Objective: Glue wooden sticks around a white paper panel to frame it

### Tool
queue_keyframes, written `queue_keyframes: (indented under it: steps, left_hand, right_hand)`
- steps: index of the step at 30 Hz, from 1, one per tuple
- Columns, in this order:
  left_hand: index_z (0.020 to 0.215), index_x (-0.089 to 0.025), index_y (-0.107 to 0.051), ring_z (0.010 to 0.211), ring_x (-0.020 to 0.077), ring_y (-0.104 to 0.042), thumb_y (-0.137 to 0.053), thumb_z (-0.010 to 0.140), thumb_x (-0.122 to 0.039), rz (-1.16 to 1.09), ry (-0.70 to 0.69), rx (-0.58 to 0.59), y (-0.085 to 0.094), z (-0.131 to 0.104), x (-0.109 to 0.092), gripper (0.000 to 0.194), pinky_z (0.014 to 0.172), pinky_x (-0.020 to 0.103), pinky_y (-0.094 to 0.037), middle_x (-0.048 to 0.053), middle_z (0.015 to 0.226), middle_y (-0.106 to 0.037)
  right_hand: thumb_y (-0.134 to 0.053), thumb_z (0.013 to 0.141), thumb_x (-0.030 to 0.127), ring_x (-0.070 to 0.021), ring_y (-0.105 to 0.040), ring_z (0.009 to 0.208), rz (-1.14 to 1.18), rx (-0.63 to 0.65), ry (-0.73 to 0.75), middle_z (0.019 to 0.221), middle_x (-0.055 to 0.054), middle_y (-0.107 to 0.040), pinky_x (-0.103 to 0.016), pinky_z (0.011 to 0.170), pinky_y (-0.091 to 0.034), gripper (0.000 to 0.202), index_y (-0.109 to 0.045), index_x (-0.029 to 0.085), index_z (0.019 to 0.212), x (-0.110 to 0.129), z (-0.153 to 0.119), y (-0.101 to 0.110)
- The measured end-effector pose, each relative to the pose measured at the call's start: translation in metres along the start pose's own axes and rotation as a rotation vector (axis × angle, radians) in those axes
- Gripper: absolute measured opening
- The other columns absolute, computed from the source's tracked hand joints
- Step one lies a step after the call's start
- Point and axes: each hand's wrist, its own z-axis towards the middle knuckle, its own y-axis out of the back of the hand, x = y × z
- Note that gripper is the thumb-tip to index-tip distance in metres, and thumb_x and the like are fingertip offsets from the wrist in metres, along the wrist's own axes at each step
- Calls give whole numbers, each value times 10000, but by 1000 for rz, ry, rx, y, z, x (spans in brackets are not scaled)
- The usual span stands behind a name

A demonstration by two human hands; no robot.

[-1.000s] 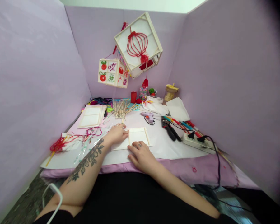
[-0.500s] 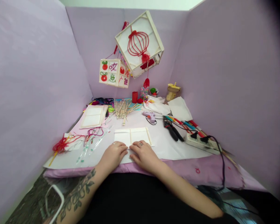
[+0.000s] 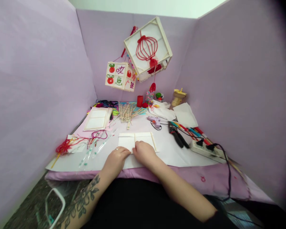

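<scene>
A white paper panel (image 3: 126, 141) framed with thin wooden strips lies flat on the table in front of me, one strip running down its middle. Its near edge is partly hidden under my hands. My left hand (image 3: 118, 157) is closed at that edge, its fingers together and the thumb tucked below. Beside it, my right hand (image 3: 144, 154) has its fingers curled, with the tips pressed at the middle strip close to the near edge. The two hands almost touch.
A purple glue gun (image 3: 153, 121), black pliers (image 3: 178, 135) and a power strip (image 3: 208, 150) lie to the right. Behind are bundled sticks (image 3: 126, 112). Another framed panel (image 3: 97, 119) and red yarn (image 3: 64, 146) are left. Paper lanterns (image 3: 149, 47) hang overhead.
My right hand has curled its fingers, which lay flatter before, and moved slightly forward along the middle strip. My left hand stays at the near edge. The whole view has shifted slightly.
</scene>
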Motion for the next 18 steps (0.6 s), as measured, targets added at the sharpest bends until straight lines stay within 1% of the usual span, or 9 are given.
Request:
queue_keyframes:
  steps: [8, 12, 18]
  left_hand:
    - [988, -204, -698, 965, 193, -588, -483, 870, -86, 1, 34, 22, -1, -1, 1, 272, 886, 328, -479, 50, 999, -682]
    - [990, -205, -699, 960, 192, -589, -486, 871, -78, 10, 34, 24, -1, -2, 2, 275, 881, 319, -474, 47, 996, -683]
    - [989, -191, -699, 965, 198, -587, -498, 870, -67, 17, 24, 21, -1, -2, 1, 265, 882, 324, -476, 53, 997, -684]
  right_hand:
    - [-454, 833, 229, -292, -658, 924, -5, 142, -55, 993, -187, -694, -339, 719, -467, 316, -690, 94, 995, -1, 10, 8]
    - [-466, 805, 222, -293, -660, 939, 12, 162, -72, 1005, -186, -699, -335, 725, -470, 332, -704, 95, 999, -1, 13, 9]
    - [-473, 791, 246, -284, -662, 919, 22, 153, -53, 990, -175, -705, -320, 700, -463, 333, -711, 109, 977, -7, 16, 6]
